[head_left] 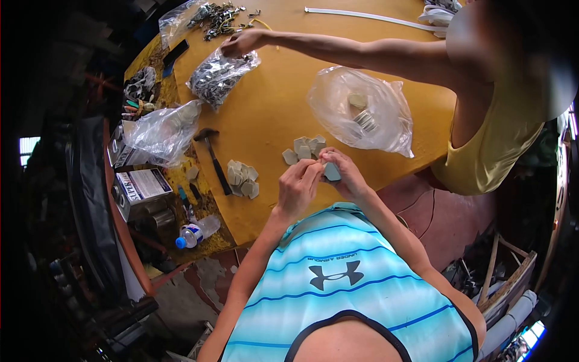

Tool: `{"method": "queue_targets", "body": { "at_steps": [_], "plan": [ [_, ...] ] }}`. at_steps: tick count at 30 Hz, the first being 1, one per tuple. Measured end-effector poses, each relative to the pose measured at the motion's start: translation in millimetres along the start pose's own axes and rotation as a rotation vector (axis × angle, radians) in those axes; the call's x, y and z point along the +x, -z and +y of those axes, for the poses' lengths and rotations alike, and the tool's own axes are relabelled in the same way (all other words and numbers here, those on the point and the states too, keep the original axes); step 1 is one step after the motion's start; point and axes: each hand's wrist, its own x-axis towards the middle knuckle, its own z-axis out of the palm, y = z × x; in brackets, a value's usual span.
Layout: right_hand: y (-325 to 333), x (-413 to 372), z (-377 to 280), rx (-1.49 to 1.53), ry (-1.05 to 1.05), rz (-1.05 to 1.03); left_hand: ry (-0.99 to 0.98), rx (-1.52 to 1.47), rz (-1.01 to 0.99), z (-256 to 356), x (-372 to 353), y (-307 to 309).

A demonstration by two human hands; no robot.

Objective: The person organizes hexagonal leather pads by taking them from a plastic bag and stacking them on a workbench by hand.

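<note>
Close in front of my chest, my right hand (345, 172) grips a small flat blue-grey piece (331, 172) with angled edges. My left hand (297, 186) meets it from the left, its thumb and fingers pinched together at the right fingertips. What the left fingers pinch is hidden or too small to name. Just beyond my hands lies a loose pile of flat pale pieces (301, 148) with cut corners. Another pile of similar pieces (242, 178) rests to the left, beside a hammer (212, 160).
Opposite, a co-worker's hand (244, 42) reaches into a clear bag of metal parts (218, 78). A plastic bag (386, 111) with stacked pale pieces sits ahead right. Leftward are another plastic bag (160, 136), a can (142, 187) and a bottle (198, 233) near the table edge.
</note>
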Motion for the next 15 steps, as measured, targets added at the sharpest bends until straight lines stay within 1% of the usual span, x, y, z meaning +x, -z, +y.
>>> {"method": "queue_targets", "body": {
  "at_steps": [2, 3, 5, 6, 7, 8, 9, 10, 11, 13, 14, 15],
  "plan": [
    [4.7, 4.5, 3.3, 0.036, 0.010, 0.023, -0.029, -0.019, -0.014, 1.0, -0.5, 0.5],
    [17.8, 12.6, 7.6, 0.202, 0.007, 0.039, -0.062, -0.042, -0.029, 2.2, -0.7, 0.2],
    [60.2, 36.6, 20.2, 0.507, 0.038, 0.046, -0.051, -0.078, -0.063, 10.9, -5.3, 1.4],
    [65.0, 36.0, 13.9, 0.507, 0.035, 0.043, -0.041, -0.112, -0.096, 13.6, -7.6, 2.8],
    [68.8, 35.3, 9.2, 0.482, 0.083, 0.074, 0.020, -0.157, -0.057, 10.0, -11.7, 1.5],
    [72.4, 33.9, 6.1, 0.458, 0.133, 0.107, 0.019, -0.154, -0.060, 1.7, -16.5, -0.2],
    [72.8, 30.0, 2.1, 0.411, 0.127, 0.172, 0.125, -0.064, 0.007, -10.5, -22.3, -1.2],
    [69.1, 25.3, -2.0, 0.415, 0.128, 0.175, 0.229, 0.025, 0.075, -22.0, -26.8, -1.6],
    [65.4, 19.8, -7.6, 0.377, 0.112, 0.146, 0.230, 0.022, 0.071, -34.8, -28.8, -0.9],
    [65.2, 15.9, -10.7, 0.331, 0.094, 0.118, 0.265, 0.201, 0.179, -59.4, -26.8, -0.2],
    [64.2, 16.1, -9.3, 0.333, 0.061, 0.103, 0.268, 0.201, 0.183, -67.6, -25.1, -2.5],
    [61.6, 16.2, -7.6, 0.336, 0.026, 0.087, 0.189, 0.268, 0.159, -74.4, -22.7, -3.6]
  ]
}}
